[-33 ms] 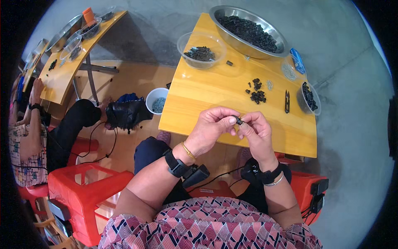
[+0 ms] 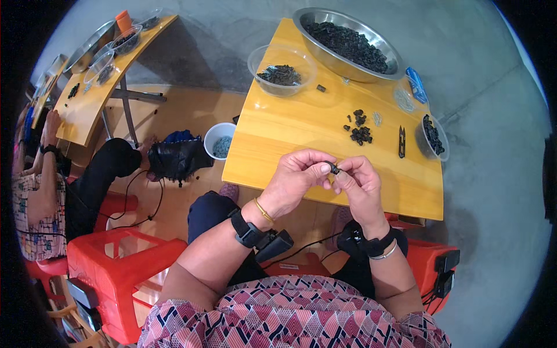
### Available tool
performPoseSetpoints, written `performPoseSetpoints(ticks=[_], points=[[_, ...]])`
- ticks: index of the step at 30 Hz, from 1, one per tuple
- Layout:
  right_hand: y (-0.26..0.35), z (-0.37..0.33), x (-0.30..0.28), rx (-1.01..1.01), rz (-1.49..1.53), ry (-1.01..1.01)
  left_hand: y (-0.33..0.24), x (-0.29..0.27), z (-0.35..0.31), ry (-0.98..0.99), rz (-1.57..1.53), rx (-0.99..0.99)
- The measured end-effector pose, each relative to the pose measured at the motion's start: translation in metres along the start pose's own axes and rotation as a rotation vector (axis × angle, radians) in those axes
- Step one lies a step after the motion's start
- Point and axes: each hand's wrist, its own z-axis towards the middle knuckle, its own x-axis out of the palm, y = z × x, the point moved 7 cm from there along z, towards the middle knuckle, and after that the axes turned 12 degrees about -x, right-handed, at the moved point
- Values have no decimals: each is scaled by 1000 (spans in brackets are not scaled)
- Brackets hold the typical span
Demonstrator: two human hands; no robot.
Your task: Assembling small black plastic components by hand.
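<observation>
A small black part (image 2: pixel 333 167) is pinched between my two hands, just above the near edge of the yellow table (image 2: pixel 278 139). My left hand (image 2: pixel 299 175) grips it from the left with thumb and forefinger. From the other side, the fingertips of my right hand (image 2: pixel 361 184) close on the same part; its exact kind is too small to make out. Beyond my hands lies a loose group of black parts (image 2: pixel 361 136) beside a little pile of clear pieces (image 2: pixel 378 119). Black thread snips (image 2: pixel 401 142) rest to the right of them.
A steel basin (image 2: pixel 397 66) full of black parts stands at the back. Clear tubs with black parts sit at the left (image 2: pixel 307 78) and right edge (image 2: pixel 442 155). A white bucket (image 2: pixel 212 139) and red stools (image 2: pixel 104 261) stand lower. Another person (image 2: pixel 49 191) works at left.
</observation>
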Motion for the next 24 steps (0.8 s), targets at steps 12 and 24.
performPoseSetpoints(ticks=[12,24], points=[[4,2,1,-102,-75,-40,-3,-3,4,-13,-4,-3],[3,0,1,-146,-13,-104,-4,2,4,14,-4,63]])
